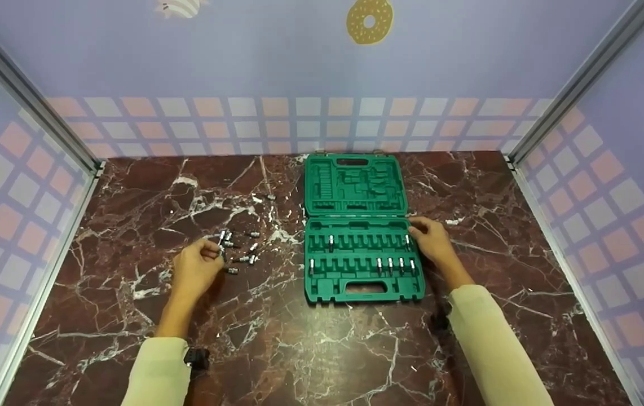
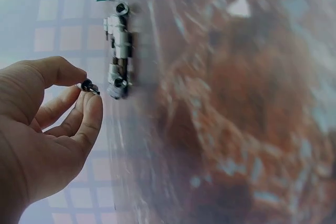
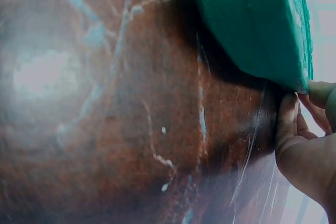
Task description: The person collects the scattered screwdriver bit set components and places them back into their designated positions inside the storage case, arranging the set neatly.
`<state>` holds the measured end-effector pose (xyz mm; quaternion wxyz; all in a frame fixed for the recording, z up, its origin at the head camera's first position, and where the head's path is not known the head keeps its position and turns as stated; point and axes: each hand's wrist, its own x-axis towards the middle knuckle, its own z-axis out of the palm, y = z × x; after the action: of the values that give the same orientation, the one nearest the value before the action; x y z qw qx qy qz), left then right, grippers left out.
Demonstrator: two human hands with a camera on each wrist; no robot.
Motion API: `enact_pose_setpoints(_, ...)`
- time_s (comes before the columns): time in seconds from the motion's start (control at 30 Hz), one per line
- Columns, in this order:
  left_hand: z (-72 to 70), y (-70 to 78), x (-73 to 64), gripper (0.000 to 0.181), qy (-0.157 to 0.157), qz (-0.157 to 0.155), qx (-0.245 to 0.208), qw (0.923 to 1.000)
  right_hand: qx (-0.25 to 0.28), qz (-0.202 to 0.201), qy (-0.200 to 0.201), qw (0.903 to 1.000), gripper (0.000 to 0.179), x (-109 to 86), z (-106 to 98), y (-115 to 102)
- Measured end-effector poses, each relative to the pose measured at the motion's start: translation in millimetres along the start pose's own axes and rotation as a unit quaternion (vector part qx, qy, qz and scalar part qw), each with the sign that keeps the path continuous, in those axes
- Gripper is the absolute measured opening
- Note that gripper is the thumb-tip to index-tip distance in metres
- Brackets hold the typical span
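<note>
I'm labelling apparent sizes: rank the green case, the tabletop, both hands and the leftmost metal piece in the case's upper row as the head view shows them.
1. Tabletop
2. Green case
3. Left hand and right hand: too alike to rank
4. Leftmost upper-row metal piece

Surface (image 1: 356,349), brownish-red, white-veined, glossy; green case (image 1: 356,219), lying open, lid (image 1: 356,189) on the far side; small metal sockets (image 1: 233,270), several, loosely clustered left of the case; lone piece (image 1: 270,197), beyond the cluster, too small to identify.
</note>
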<state>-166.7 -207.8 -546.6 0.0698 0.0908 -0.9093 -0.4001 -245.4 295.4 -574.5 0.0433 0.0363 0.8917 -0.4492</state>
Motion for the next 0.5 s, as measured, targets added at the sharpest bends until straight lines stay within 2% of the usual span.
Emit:
enact_pose_setpoints(0.27,3.7,23.5,-1.1,0.02,-0.015,0.017,-0.031,0.9993,0.005,0.004,0.0,1.0,0.033,0.5,-0.4,0.4)
enact_pose_setpoints(0.5,12.1,42.3,-1.3,0.019,-0.043,0.036,-0.085,0.9948,0.001,0.002,0.001,1.0,0.033,-0.3,-0.5,-1.0)
